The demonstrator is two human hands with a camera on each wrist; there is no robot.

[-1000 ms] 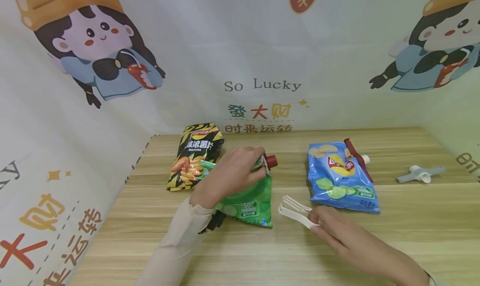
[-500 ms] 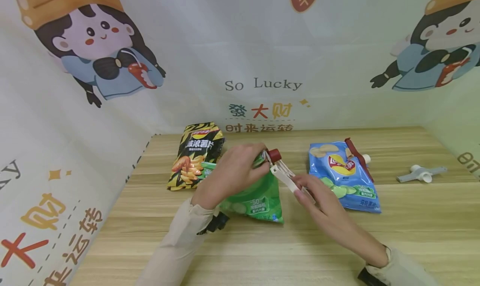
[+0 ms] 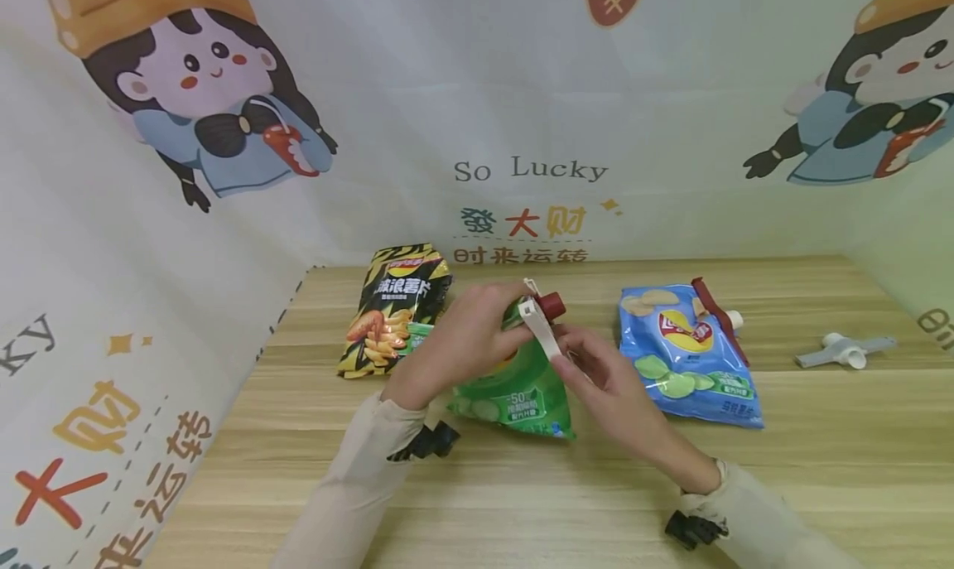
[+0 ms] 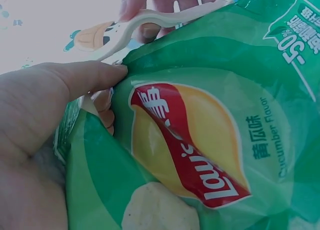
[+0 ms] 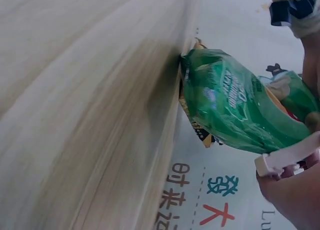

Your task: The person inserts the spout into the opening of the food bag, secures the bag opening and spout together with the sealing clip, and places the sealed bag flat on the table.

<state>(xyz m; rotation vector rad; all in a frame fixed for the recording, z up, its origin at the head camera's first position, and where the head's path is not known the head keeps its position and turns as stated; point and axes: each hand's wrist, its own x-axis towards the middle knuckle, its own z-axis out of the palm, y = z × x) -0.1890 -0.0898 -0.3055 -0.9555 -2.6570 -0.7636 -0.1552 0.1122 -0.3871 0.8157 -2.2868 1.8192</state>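
Observation:
My left hand (image 3: pixel 469 333) pinches the folded top of a green cucumber-flavour chip bag (image 3: pixel 514 399), which hangs tilted beneath it. Its thumb (image 4: pixel 95 77) presses on the front of the bag in the left wrist view. A dark red cap (image 3: pixel 552 306) sticks out to the right at the bag's mouth. My right hand (image 3: pixel 607 383) holds a white plastic bag clip (image 3: pixel 542 329) by one end, fingers and thumb curled on it. The clip's arms are spread and overlap the bag's top edge beside the cap. The far end of the clip is partly hidden.
A black and yellow chip bag (image 3: pixel 391 308) lies behind the left hand. To the right lies a blue chip bag (image 3: pixel 674 354) with a dark red clip (image 3: pixel 719 316) across its top. A grey and white spouted clip (image 3: pixel 845 351) rests farther right. A printed cloth (image 3: pixel 417 122) backs the table.
My right hand has moved left and up, bringing the white clip from above the table to the green bag's top. The green bag's lower end has swung right and slightly up.

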